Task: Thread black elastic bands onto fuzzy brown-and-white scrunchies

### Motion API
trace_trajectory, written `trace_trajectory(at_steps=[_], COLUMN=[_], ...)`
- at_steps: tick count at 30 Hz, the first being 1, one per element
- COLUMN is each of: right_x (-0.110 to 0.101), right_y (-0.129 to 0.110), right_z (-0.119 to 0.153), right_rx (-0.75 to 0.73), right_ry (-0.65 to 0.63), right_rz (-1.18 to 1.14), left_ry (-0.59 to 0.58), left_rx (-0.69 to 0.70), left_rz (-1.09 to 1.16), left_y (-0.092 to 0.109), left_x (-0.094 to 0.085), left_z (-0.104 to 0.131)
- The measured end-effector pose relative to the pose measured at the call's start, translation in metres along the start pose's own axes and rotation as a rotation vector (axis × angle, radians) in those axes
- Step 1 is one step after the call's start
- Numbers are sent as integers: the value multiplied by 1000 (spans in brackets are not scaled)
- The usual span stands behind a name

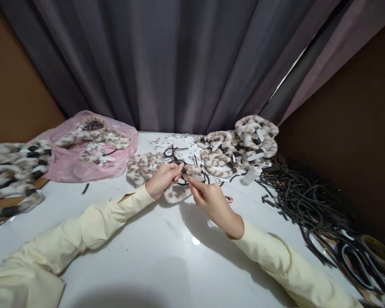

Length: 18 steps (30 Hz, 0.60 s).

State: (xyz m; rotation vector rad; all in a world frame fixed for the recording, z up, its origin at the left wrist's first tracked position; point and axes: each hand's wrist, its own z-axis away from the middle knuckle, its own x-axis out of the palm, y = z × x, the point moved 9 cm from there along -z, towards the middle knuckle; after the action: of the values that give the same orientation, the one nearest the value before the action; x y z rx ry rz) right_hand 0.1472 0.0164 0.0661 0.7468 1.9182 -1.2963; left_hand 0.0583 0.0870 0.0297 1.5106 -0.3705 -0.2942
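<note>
In the middle of the table, my left hand [163, 180] is closed in a pinch on a dark part of a white-and-brown furry loop [177, 195]. My right hand [211, 202] sits just to the right, thumb and forefinger pressed together at the loop's edge. Whatever lies between those right fingertips is too small to make out. Thin black cords [171, 152] curl behind and around my fingers. Another furry bundle [144, 166] rests beside my left hand.
A pink plastic bag [122, 164] with furry loops lies back left; more furry loops [6, 171] are at the far left. Tagged furry loops [256, 132] pile up back right, near a white bottle [252, 174]. Tangled black cords [308, 203] cover the right side. Small metal hooks [155, 142] lie on white paper.
</note>
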Motion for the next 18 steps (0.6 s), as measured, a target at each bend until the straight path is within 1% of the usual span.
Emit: trace_trajectory(at_steps=[2, 4, 6, 8, 11, 13, 14, 16, 18], right_x=[11, 19, 27, 34, 41, 44, 45, 47, 48], right_y=[9, 17, 23, 29, 33, 34, 34, 31, 28], right_z=[-2, -5, -6, -7, -7, -7, -6, -5, -2], right_rx=[37, 61, 73, 87, 137, 186, 208, 239, 253], right_ry=[-41, -50, -51, -58, -70, -85, -98, -117, -130], right_rz=[2, -39, -126, -229, -376, -461, -498, -564, -618], left_ry=[-74, -114, -129, -144, -157, -143, -122, -41, 57], left_rx=[-119, -211, -248, -238, -166, -94, -42, 97, 281], left_rz=[186, 307, 358, 350, 252, 124, 29, -227, -509], left_y=[-12, -22, -28, -29, -25, -19, -14, 0, 16], left_x=[9, 17, 22, 25, 26, 24, 22, 15, 9], left_z=[1, 3, 5, 7, 8, 9, 10, 12, 17])
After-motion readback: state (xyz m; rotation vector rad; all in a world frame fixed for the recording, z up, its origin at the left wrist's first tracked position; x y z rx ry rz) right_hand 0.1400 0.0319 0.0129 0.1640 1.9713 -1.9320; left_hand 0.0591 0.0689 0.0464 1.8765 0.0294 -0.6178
